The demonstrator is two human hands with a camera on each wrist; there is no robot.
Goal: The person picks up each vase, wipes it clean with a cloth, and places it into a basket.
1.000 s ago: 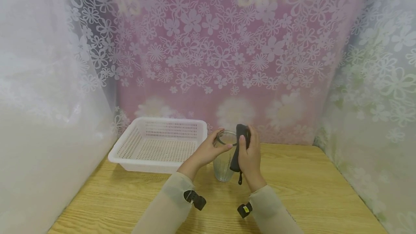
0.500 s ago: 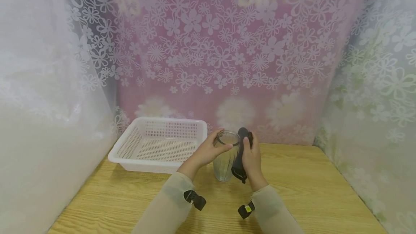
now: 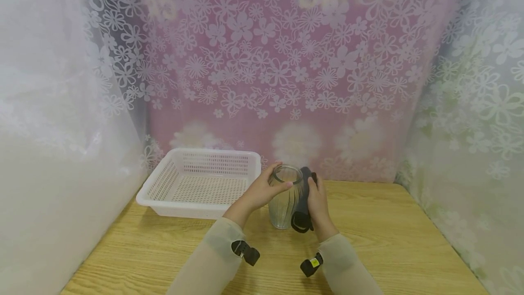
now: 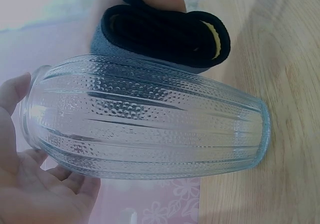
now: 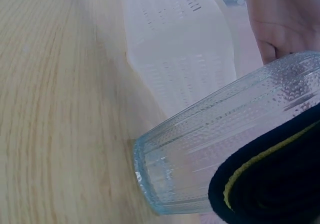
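A clear ribbed glass vase [image 3: 281,211] stands upright on the wooden table. My left hand [image 3: 260,190] grips it just below the rim, thumb on the near side. In the left wrist view the dimpled glass wall of the vase [image 4: 150,124] shows whole. My right hand [image 3: 320,201] holds a dark folded cloth [image 3: 303,201] against the vase's right side. The layered end of the cloth [image 4: 160,36], with a yellow edge, faces the left wrist camera. Most of my right fingers are hidden behind the cloth.
A white perforated plastic basket [image 3: 196,211] sits left of the vase, close to my left forearm. Behind the table [image 3: 389,236] hangs a pink flowered curtain [image 3: 254,81], with pale sheets at both sides.
My right hand has slid the cloth down along the vase's right side and turned it, so its folded end now faces nearer. The left hand and the vase have stayed in place.
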